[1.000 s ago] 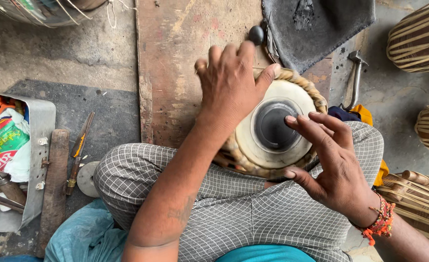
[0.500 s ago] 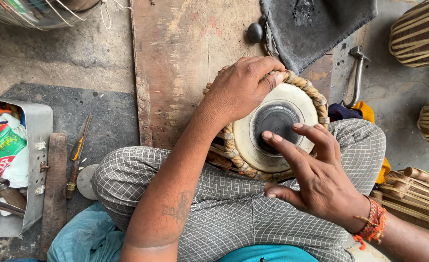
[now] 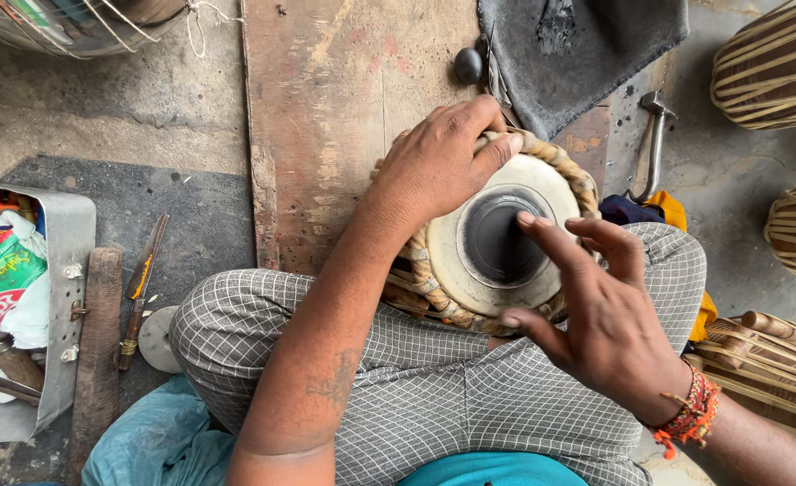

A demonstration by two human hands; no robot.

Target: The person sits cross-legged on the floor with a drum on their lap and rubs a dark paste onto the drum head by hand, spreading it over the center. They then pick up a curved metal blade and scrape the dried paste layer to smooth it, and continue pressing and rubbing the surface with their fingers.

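Observation:
A small hand drum (image 3: pixel 470 270) with a pale skin, a black round patch in the middle and a braided rim rests in my lap on checked trousers. My left hand (image 3: pixel 438 162) lies over its far rim, fingers curled down on the braid and the skin. My right hand (image 3: pixel 596 310) hovers over the near right side, fingers spread, the forefinger tip touching the edge of the black patch and the thumb on the near rim.
A worn wooden board (image 3: pixel 344 108) lies beyond the drum, with a dark cloth (image 3: pixel 587 45) and a small black stone (image 3: pixel 468 65) on it. A hammer (image 3: pixel 652 144) lies right. More strapped drums (image 3: pixel 776 63) stand at right. A metal box (image 3: pixel 65 297) of tools, a wooden block (image 3: pixel 99 342) and a knife (image 3: pixel 141 288) are left.
My left hand came down from raised with spread fingers to pressing on the drum's far rim. My right hand moved in over the skin, its forefinger reaching the black patch.

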